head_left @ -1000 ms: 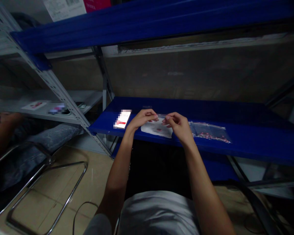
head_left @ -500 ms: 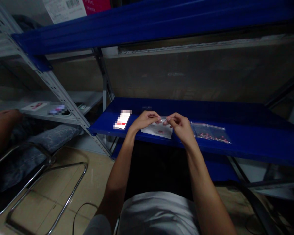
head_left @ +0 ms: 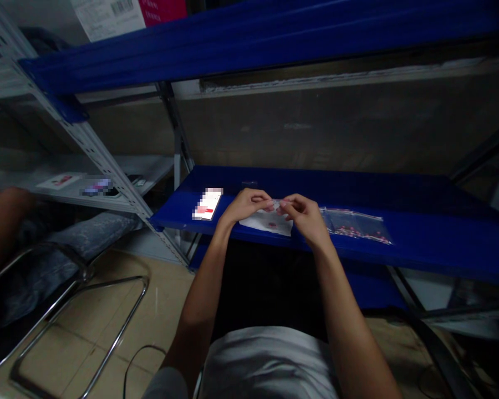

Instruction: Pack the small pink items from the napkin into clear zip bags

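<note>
My left hand (head_left: pixel 249 204) and my right hand (head_left: pixel 303 213) meet close together above the front of the blue shelf. Both pinch the top edge of a small clear plastic bag (head_left: pixel 278 203), thumbs against fingertips. Beneath them lies a white sheet (head_left: pixel 258 221), like paper or tissue, bearing a small cluster of dark reddish bits. Just right of my right hand, clear zip bags (head_left: pixel 360 224) lie flat with many small pink and red bead-like pieces inside. Another small clear bag (head_left: pixel 249 183) rests behind my left hand.
A lit phone (head_left: pixel 208 203) lies on the blue shelf (head_left: pixel 432 221) at left. A blue beam (head_left: pixel 249 47) crosses overhead, with a metal upright (head_left: pixel 91 138) on the left. Beyond it are another person's arm (head_left: pixel 4 216) and a chrome chair frame (head_left: pixel 120 332).
My right hand has shifted slightly left and its fingers have curled a little. The left hand stays almost still, and both keep their pinch. The other person's hand at far left has moved slightly.
</note>
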Demonstrator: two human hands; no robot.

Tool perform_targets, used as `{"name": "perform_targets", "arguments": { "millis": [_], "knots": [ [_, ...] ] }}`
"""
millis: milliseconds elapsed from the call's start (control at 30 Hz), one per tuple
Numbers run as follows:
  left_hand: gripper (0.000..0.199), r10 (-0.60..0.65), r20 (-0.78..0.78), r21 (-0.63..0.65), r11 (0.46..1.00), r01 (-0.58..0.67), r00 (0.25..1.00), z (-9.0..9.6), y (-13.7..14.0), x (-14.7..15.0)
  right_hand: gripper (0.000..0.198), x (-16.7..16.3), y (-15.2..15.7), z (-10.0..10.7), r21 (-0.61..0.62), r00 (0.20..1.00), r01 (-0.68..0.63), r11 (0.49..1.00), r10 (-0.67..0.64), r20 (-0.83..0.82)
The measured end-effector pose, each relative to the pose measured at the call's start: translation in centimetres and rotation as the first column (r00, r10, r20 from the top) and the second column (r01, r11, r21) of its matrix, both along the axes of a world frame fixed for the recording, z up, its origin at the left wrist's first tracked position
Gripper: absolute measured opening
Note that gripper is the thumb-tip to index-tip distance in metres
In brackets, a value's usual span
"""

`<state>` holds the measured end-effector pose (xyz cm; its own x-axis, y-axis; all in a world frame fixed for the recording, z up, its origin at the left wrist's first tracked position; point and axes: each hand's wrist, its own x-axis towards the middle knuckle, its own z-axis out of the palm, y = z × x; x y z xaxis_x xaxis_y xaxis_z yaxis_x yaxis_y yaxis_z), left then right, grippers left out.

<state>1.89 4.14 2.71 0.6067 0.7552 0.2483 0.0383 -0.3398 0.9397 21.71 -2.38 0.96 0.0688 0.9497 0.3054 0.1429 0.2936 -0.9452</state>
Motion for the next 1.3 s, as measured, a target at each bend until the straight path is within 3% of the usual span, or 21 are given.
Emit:
{"name": "perform_targets", "arguments": {
  "millis": [167,300,533,633,767,1000,1133,1200,1300],
  "knots": [
    [0.027,-0.038,-0.018,0.044,0.998,0.039,0.999,-0.3,-0.1,1.0,0.027,0.0,-0.3,0.1,0.101,0.993,0.034,0.994,-0.045,0.112],
    [0.023,-0.008,-0.009,0.115,0.993,0.009,1.000,-0.5,-0.2,1.6,0.024,-0.1,-0.7,0.2,0.101,0.978,0.098,0.990,-0.115,0.173],
    [0.017,0.032,-0.044,0.182,0.983,-0.023,0.999,0.7,-1.0,1.4,0.027,0.0,-0.8,0.5,0.086,0.981,0.017,0.996,-0.033,0.193],
    [0.017,0.031,-0.043,0.159,0.987,-0.024,0.999,0.9,-1.1,1.4,0.024,0.3,-0.8,0.7,0.117,0.978,0.005,0.993,-0.029,0.207],
    [0.024,-0.008,0.008,0.038,0.999,0.007,1.000,0.6,-1.0,1.7,0.023,1.1,-0.8,0.9,0.155,0.979,0.069,0.986,-0.096,0.179],
    [0.023,0.064,0.024,0.043,0.997,-0.065,0.998,0.5,-1.1,2.7,0.029,2.2,-1.2,1.4,0.032,0.996,0.083,0.996,-0.082,-0.015],
    [0.026,0.140,0.075,0.058,0.988,-0.144,0.987,0.3,-1.5,4.0,0.047,3.5,-1.6,1.6,-0.109,0.998,-0.045,0.993,0.039,-0.055],
    [0.032,0.152,0.069,-0.014,0.988,-0.151,0.986,-0.4,-1.9,5.3,0.054,4.7,-1.8,1.6,-0.169,0.995,-0.079,0.982,0.068,-0.067],
    [0.056,0.173,0.007,-0.165,0.972,-0.170,0.985,-1.8,-2.8,8.4,0.051,7.1,-2.0,1.2,-0.152,0.996,0.034,0.988,-0.046,-0.073]
  ]
}}
